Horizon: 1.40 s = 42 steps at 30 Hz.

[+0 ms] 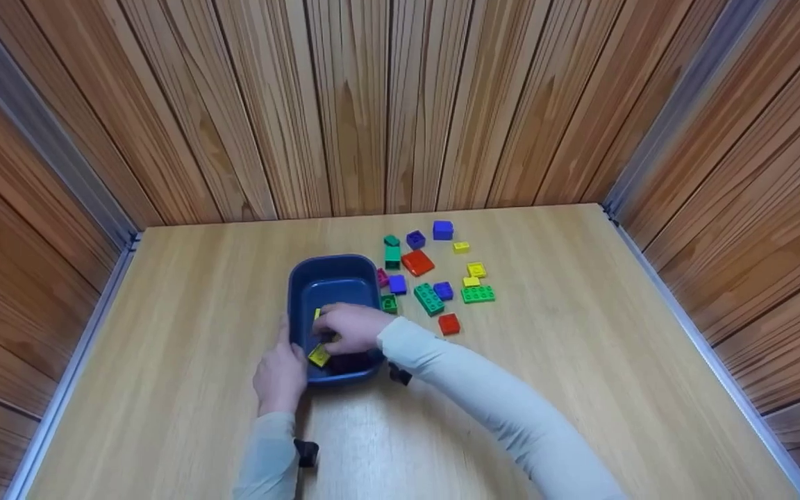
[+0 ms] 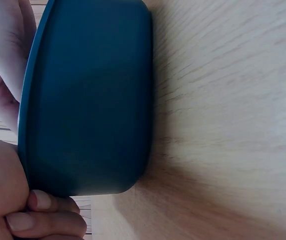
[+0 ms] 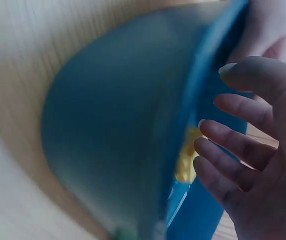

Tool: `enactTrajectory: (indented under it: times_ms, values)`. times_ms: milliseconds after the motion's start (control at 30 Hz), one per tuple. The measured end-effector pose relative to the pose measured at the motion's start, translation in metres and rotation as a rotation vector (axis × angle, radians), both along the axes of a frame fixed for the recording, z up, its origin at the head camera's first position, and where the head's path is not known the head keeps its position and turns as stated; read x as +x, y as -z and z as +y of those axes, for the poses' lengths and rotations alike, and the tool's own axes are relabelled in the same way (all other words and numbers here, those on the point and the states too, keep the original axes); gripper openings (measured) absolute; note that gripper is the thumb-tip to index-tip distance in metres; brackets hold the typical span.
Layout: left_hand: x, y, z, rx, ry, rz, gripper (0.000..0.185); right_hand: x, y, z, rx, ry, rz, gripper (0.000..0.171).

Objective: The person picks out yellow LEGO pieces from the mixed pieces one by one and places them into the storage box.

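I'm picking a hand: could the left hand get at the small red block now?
Probably not directly: the blue tub and the right forearm lie between the left hand and that red block.

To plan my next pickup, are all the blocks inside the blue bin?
No, in the head view a red block lies on the table, outside the blue bin.

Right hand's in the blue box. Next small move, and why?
I'd likely have the right hand close its fingers on a yellow brick in the blue box: the right-wrist view shows them loosely open, no brick visibly held, yellow just beyond them. The left hand touches the box, which may help steady it.
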<state>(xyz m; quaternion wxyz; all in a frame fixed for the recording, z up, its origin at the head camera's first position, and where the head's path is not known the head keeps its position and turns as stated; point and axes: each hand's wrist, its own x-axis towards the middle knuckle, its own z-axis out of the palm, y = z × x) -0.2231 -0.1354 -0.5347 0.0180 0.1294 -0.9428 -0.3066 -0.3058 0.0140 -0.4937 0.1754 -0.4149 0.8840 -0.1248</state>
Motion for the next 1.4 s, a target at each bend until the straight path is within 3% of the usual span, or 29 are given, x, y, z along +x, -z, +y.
enactTrajectory:
  times_ms: [500, 833, 1100, 1400]
  values:
    - [0.0, 0.001, -0.003, 0.045, -0.018, -0.069, 0.063, -0.016, -0.027, 0.034, -0.033, 0.145, -0.014, 0.041]
    - [0.0, 0.0, 0.0, 0.028, -0.014, -0.071, 0.064, -0.04, -0.041, 0.081, -0.063, 0.278, 0.002, 0.04]
    - [0.0, -0.001, -0.001, 0.034, -0.005, -0.079, 0.065, -0.054, -0.048, 0.118, -0.045, 0.327, 0.055, 0.04]
    - [0.0, -0.002, 0.002, 0.032, -0.003, -0.079, 0.064, -0.062, -0.047, 0.163, -0.037, 0.424, 0.019, 0.042]
